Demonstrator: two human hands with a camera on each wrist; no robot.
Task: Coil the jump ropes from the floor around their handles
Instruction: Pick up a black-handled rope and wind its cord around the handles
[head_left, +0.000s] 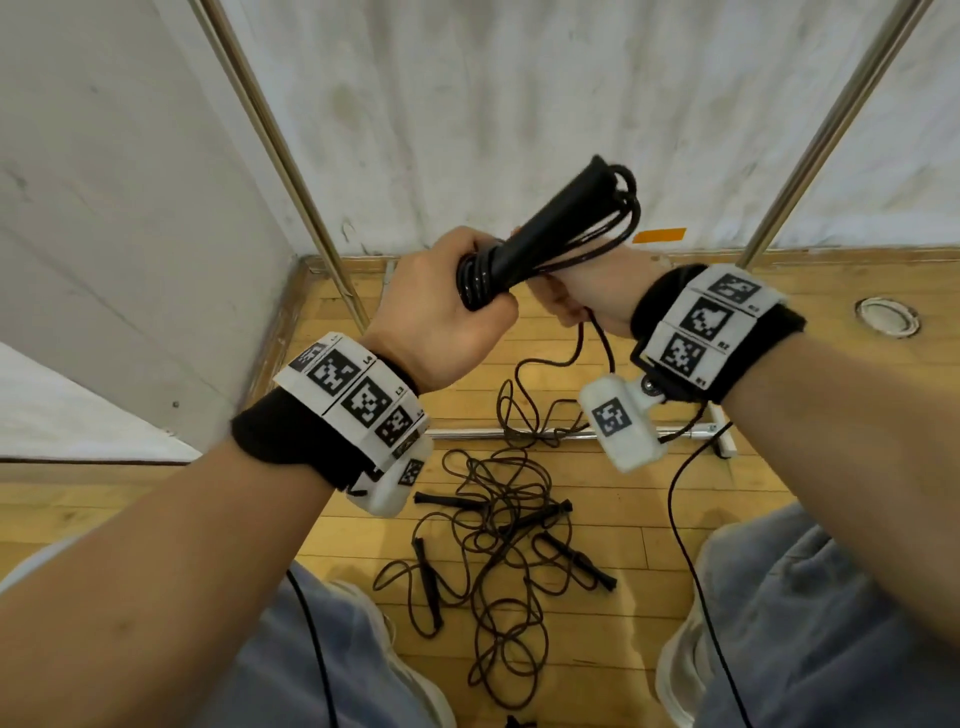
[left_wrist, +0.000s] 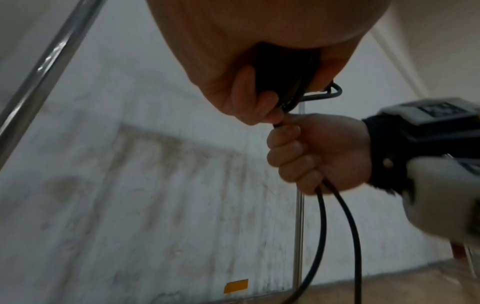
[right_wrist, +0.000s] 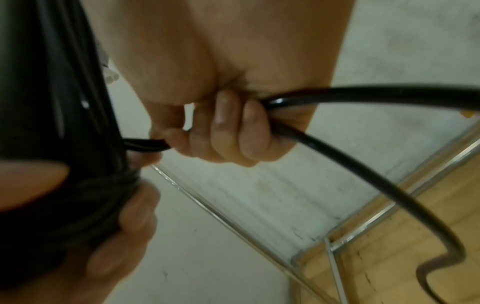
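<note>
My left hand (head_left: 441, 306) grips a pair of black jump rope handles (head_left: 550, 228) with black rope coiled around their lower end; several loops run alongside up to the top. In the left wrist view the bundle (left_wrist: 283, 78) sits inside the left fist. Right beside it, my right hand (head_left: 587, 296) holds the loose black rope (head_left: 602, 343), fingers (right_wrist: 228, 131) curled around it, and the rope (right_wrist: 363, 156) trails down to the floor. More black jump ropes (head_left: 498, 551) lie tangled on the wooden floor between my feet, several handles showing.
A metal rack frame stands ahead, slanted poles (head_left: 291, 171) left and right (head_left: 826, 140) and a base bar (head_left: 519, 432) on the floor. White walls close the corner. Orange tape (head_left: 658, 235) marks the wall. A round floor fitting (head_left: 886, 315) lies at right. A thin black cable (head_left: 691, 561) hangs from my right wrist.
</note>
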